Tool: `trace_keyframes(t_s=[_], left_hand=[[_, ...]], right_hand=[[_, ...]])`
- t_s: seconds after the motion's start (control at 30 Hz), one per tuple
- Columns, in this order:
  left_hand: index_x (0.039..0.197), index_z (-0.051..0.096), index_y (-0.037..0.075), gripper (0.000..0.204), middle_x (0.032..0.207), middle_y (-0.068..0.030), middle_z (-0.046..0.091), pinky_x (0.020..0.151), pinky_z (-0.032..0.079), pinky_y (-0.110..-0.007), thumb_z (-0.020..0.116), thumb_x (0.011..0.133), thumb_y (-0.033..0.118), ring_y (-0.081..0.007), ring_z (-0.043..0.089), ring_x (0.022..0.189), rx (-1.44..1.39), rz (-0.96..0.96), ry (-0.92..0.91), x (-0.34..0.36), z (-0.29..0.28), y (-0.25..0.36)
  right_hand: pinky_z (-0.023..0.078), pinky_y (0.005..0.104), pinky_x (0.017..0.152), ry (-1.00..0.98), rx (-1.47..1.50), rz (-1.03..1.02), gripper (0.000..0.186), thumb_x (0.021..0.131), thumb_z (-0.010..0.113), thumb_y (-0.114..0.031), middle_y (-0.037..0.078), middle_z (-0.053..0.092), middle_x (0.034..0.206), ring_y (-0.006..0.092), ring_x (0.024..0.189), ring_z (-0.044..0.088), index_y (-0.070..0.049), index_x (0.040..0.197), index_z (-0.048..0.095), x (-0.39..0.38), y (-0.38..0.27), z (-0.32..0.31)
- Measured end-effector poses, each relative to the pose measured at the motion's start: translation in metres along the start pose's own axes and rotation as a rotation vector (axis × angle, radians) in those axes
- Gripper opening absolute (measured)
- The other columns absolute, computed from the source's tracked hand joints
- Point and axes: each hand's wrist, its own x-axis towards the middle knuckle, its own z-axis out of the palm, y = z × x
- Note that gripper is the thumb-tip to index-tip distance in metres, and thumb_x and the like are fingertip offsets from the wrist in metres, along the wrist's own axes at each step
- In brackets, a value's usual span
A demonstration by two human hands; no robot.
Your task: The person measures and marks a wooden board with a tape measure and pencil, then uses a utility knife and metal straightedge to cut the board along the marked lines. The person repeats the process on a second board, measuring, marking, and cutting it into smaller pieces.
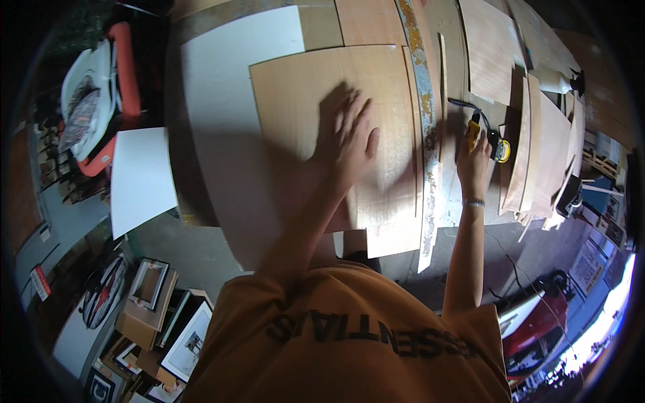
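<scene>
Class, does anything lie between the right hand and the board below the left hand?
Yes: a thin stick and a long brown-and-white strip lie between the right hand and the board.

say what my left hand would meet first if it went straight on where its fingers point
Your left hand would likely cross the pale wood sheet freely, meeting the pinker wood sheet first past its far edge; depth is unclear.

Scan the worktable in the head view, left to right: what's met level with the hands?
White sheet, left hand, long orange-stained strip, thin wooden strip, right hand, yellow-and-black tape measure.
</scene>
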Motion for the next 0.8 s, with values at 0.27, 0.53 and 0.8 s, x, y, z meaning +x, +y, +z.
trace_keyframes(t_s=[0.27,0.53,0.8], left_hand=[[0.135,0.05,-0.003,0.054,0.13,-0.0222,0.052,0.103,0.043,-0.046,0.07,0.093,0.024,-0.0365,0.052,0.119,-0.163,-0.766,0.285,-0.179,-0.066,-0.044],[0.119,0.056,0.0,0.035,0.105,-0.0074,0.059,0.081,0.047,-0.033,0.068,0.094,0.021,-0.0151,0.055,0.095,-0.572,-1.0,0.13,-0.158,-0.093,-0.043],[0.109,0.058,0.005,0.02,0.091,-0.001,0.055,0.077,0.043,-0.029,0.058,0.101,0.023,-0.0102,0.05,0.085,-0.833,-0.938,0.436,-0.145,-0.169,0.011]], right_hand=[[0.041,0.0513,0.107,-0.405,0.17,-0.133,0.061,0.094,0.066,-0.019,0.025,0.046,0.143,0.0455,0.127,0.047,0.002,0.146,0.043,-0.181,-0.044,-0.008],[0.029,0.0513,0.118,-0.389,0.202,-0.273,0.069,0.095,0.063,-0.024,0.026,0.033,0.157,0.0457,0.142,0.033,0.001,0.153,0.036,-0.207,-0.04,0.003],[0.052,0.0369,0.084,-0.622,0.746,-0.037,0.071,0.096,0.073,-0.027,0.015,0.061,0.099,0.0258,0.092,0.063,0.007,0.148,0.037,-0.171,-0.032,-0.028]])
